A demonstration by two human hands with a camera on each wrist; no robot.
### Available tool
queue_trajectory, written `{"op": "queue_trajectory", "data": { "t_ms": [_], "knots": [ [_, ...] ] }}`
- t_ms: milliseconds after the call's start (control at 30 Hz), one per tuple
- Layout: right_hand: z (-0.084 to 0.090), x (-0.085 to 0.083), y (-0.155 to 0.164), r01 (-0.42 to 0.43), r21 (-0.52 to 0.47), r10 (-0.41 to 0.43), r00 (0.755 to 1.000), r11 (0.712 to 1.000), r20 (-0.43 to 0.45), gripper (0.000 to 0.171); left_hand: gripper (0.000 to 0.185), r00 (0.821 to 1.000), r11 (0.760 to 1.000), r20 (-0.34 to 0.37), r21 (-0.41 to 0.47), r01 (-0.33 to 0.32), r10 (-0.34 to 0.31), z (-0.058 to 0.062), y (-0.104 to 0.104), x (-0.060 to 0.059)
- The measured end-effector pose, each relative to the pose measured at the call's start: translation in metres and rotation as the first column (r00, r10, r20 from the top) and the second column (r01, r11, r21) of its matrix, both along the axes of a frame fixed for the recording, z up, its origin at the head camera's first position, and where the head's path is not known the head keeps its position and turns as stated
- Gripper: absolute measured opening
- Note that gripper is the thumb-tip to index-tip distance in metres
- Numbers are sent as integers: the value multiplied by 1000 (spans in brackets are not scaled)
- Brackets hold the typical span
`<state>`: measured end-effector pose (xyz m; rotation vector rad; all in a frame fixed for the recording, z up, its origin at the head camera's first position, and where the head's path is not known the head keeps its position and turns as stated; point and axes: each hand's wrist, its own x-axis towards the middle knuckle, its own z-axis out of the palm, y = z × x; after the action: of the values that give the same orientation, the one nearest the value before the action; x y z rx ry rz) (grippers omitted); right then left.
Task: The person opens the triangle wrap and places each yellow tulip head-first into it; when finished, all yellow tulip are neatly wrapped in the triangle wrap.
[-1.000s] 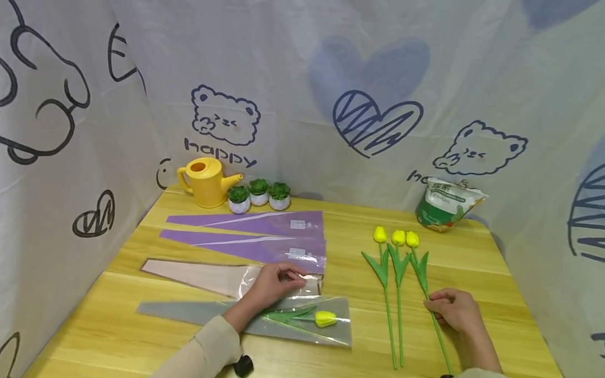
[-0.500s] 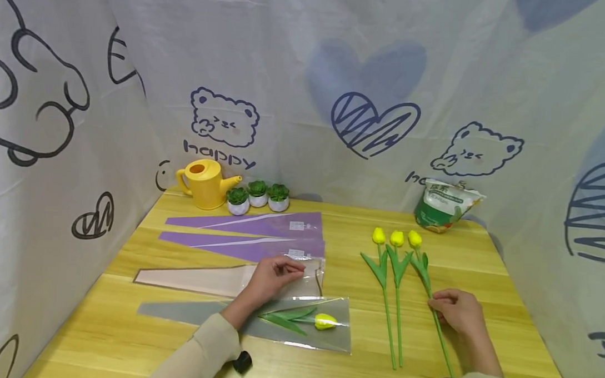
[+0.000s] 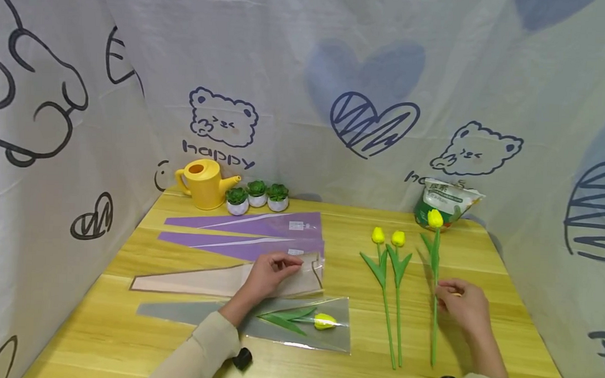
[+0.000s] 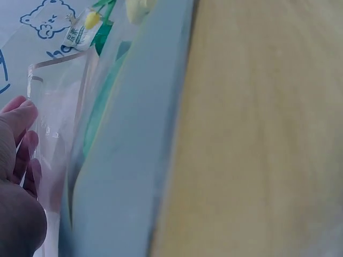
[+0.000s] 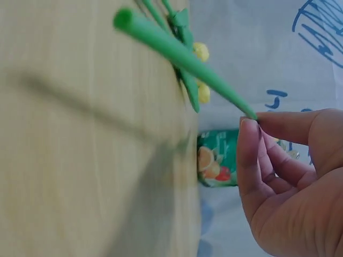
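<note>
My right hand (image 3: 463, 306) pinches the green stem of a yellow artificial tulip (image 3: 435, 218) between thumb and fingertips. In the right wrist view the tulip's stem (image 5: 177, 56) is raised off the table and casts a shadow. My left hand (image 3: 270, 277) pinches the upper edge of a pale pink, brown-edged flower sleeve (image 3: 194, 280) near its wide end; the clear film (image 4: 56, 118) stands lifted there. In front of it lies a grey sleeve (image 3: 178, 311) with another yellow tulip (image 3: 324, 321) inside. Two more tulips (image 3: 398, 238) lie side by side left of my right hand.
Two purple sleeves (image 3: 235, 243) lie behind the pink one. At the back left stand a yellow watering can (image 3: 206, 185) and several small potted succulents (image 3: 257, 194). A green and white bag (image 3: 444, 199) stands at the back right, before the printed curtain (image 3: 294, 133).
The right hand has raised its tulip off the table, turning the stem upright and the bloom away from the other two. The left hand has lifted the pink sleeve's wide end, shifting it slightly.
</note>
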<state>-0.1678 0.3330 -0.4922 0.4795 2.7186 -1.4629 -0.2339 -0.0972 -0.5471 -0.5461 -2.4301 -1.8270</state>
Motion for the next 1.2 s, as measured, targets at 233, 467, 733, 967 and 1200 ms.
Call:
{"op": "queue_trajectory", "data": {
  "t_ms": [233,467,733,967,1200],
  "knots": [
    [10,-2,-14,50,-133,-56,998,990,-37,38,12,998,1000,-61,-19,7,-8,0,-1,-4],
    [18,-5,-25,70,-225,-93,991,972,-94,38,12,995,1000,-99,-24,16,-18,2,-3,-6],
    [13,-9,-33,31,-278,-85,979,960,-184,33,11,995,997,-81,-62,50,-55,3,-1,-4],
    [12,-8,-36,65,-352,-139,972,934,-190,29,13,993,992,-82,-99,74,-82,6,2,-3],
    [16,-11,-45,112,-487,-261,932,867,-252,9,14,991,993,-98,-75,88,-95,3,3,-3]
  ]
}}
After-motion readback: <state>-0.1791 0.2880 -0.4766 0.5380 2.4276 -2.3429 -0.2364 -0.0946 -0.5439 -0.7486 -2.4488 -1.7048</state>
